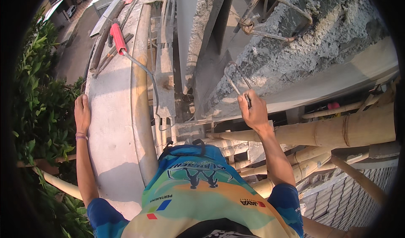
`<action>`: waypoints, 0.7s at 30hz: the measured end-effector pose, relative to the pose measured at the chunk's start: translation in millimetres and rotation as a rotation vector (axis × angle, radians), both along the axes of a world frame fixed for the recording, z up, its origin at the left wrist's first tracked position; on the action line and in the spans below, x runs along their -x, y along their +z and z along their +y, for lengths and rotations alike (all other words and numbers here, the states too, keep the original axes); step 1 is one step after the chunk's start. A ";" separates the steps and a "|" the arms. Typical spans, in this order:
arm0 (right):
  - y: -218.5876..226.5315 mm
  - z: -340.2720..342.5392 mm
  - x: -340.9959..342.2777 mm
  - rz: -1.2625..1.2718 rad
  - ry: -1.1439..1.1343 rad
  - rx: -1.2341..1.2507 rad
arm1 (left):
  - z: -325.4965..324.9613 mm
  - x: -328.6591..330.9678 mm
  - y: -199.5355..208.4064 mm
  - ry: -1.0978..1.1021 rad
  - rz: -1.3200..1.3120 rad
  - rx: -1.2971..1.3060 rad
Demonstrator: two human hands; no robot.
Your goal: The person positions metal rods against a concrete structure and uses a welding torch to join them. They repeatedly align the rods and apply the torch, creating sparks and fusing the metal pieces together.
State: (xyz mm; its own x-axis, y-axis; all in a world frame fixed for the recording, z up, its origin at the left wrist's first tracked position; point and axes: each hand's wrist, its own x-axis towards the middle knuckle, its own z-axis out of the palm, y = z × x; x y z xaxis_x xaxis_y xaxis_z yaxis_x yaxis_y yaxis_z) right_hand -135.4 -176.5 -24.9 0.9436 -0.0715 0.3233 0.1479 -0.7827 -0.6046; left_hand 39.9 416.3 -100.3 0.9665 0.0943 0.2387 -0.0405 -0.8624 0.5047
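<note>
Your right grip is pinched tight around one slim metal piece, the fist curled over its dark end while two thin legs run forward from your fingers. That piece lies to the right of the long pale plank, at the near edge of one mass of rough grey concrete; you cannot tell from this view whether its tip touches. Your left grip is spread flat on the left edge of the plank, fingers straight and side by side, with nothing seen in it and a thin band at the wrist.

One bent steel bar juts from the concrete, farther to the right of the plank and beyond your right hand. On the far part of the plank lies one red handle, with one grey cord-like line curving from it past the plank's right edge. At least two brownish rods lie beside the handle. One pale pole runs along the plank's right side. Well to the right of the plank is one thick bamboo pole, with several thinner ones below it, too overlapped to count. Green leaves crowd the plank's left.
</note>
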 end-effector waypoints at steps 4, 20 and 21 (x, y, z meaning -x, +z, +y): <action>3.4 2.0 2.0 -0.369 0.612 0.183 | 1.6 -0.6 -2.0 -0.003 0.020 0.001; 6.4 -12.2 -7.4 -0.012 -0.181 -0.120 | 7.7 -2.6 -7.3 -0.013 0.022 0.014; 4.5 -11.8 -8.3 -0.044 -0.165 -0.127 | 7.7 -2.8 -7.9 0.014 -0.002 0.020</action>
